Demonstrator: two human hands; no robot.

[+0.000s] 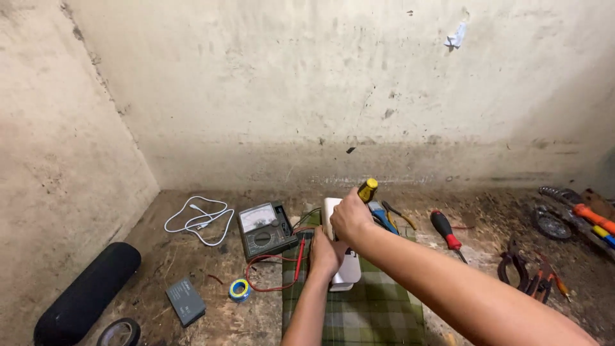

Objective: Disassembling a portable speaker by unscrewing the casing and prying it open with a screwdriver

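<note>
Both hands work at the centre of the frame: the right hand (350,216) is clamped around a yellow-handled screwdriver (367,189), held upright over a white device (346,272). The left hand (325,254) presses closed on that device, which lies on a green plaid cloth (378,307). An analogue multimeter (264,229) sits just left.

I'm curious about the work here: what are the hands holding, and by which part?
The right hand grips a screwdriver by its yellow handle. The left hand holds the white box-shaped device at its near side.
</note>
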